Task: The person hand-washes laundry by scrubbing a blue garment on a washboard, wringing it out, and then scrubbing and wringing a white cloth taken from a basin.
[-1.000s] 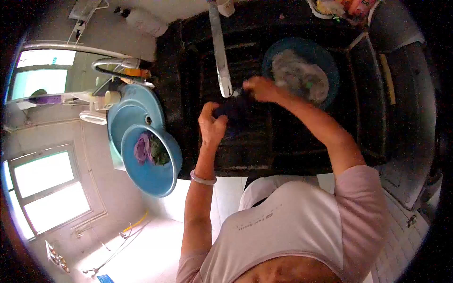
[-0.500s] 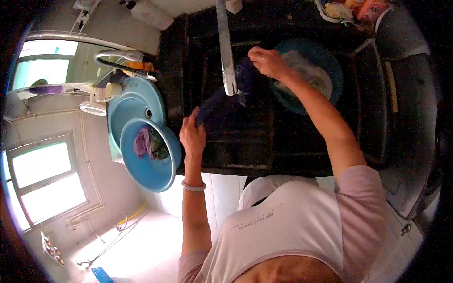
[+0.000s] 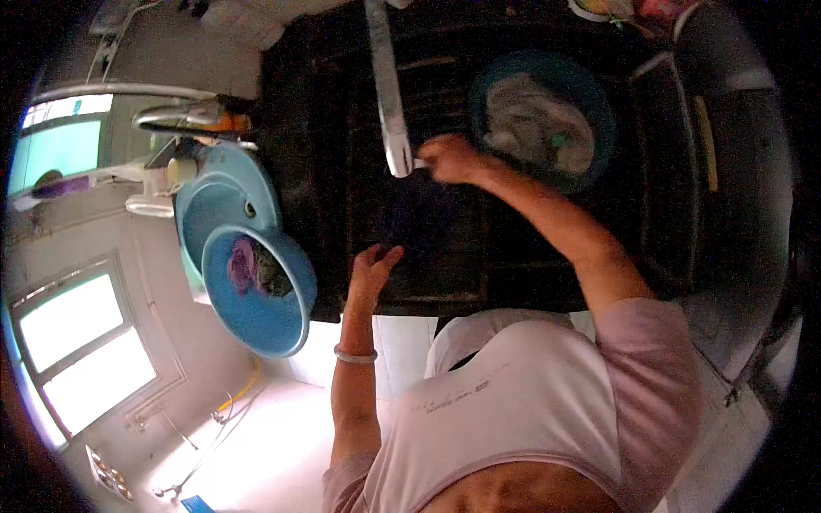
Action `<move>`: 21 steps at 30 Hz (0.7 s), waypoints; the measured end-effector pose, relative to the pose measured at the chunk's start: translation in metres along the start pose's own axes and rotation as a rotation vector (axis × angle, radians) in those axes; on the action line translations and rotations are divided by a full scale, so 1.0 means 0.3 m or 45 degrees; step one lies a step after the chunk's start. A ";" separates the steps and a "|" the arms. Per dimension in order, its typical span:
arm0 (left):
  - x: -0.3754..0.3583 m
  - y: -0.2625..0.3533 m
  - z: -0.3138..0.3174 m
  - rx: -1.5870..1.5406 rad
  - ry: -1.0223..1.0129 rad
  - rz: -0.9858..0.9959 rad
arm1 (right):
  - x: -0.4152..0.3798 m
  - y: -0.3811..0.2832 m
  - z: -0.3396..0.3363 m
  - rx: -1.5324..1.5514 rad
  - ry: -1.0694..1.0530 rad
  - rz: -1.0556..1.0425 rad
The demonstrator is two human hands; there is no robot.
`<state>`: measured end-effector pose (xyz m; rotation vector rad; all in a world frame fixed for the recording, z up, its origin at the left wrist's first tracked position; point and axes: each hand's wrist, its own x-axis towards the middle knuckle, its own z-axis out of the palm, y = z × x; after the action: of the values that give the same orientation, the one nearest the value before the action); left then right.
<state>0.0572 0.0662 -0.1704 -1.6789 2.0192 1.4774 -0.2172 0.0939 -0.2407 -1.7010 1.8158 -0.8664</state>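
Observation:
A dark blue-purple cloth (image 3: 419, 214) sags in the black sink below the tap (image 3: 391, 111); its outline is hard to make out in the dimness. My left hand (image 3: 370, 272), with a pale bangle on its wrist, pinches the near-left edge of this cloth between thumb and fingers. At the tip of the tap, my right hand (image 3: 453, 160) has its fingers curled around a small light-coloured lever. Right of that hand stands a dark teal basin (image 3: 609, 111) with whitish wet cloths (image 3: 539, 124) in it.
At the left, a light blue basin (image 3: 256, 333) holds pink and dark green cloths and leans over a blue washbasin (image 3: 201, 214) with a curved faucet (image 3: 180, 113). A small basket (image 3: 590, 10) of packets stands at the top right. Windows (image 3: 73, 316) are at the left.
My right hand has let go of the cloth and moved down-left to the tap's tip. My left hand has shifted lower and rightward with the cloth, which now hangs bunched. The view has tilted slightly.

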 end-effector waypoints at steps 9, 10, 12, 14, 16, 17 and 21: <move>-0.135 0.331 -0.142 -0.232 0.275 0.627 | -0.006 -0.191 0.043 0.095 -0.473 -0.096; -0.146 0.360 -0.166 -0.028 0.230 0.652 | -0.005 -0.189 0.005 0.033 -0.535 -0.081; -0.130 0.387 -0.198 0.304 0.221 0.842 | -0.017 -0.089 0.031 -0.034 -0.259 -0.228; -0.099 0.394 -0.211 0.445 0.237 0.945 | -0.044 -0.019 -0.017 -0.063 0.004 -0.294; -0.054 0.385 -0.205 0.636 0.268 1.142 | -0.093 -0.012 -0.137 -0.054 0.346 -0.457; -0.043 0.378 -0.188 0.751 0.222 1.138 | -0.126 -0.010 -0.185 -0.046 0.563 -0.628; -0.011 0.349 -0.105 0.975 0.104 1.213 | -0.314 -0.027 -0.204 0.180 0.012 -0.838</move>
<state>-0.0118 0.0353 -0.0911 -0.4743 3.0451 0.5234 -0.2479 0.1942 -0.1994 -2.2300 1.1537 -1.2205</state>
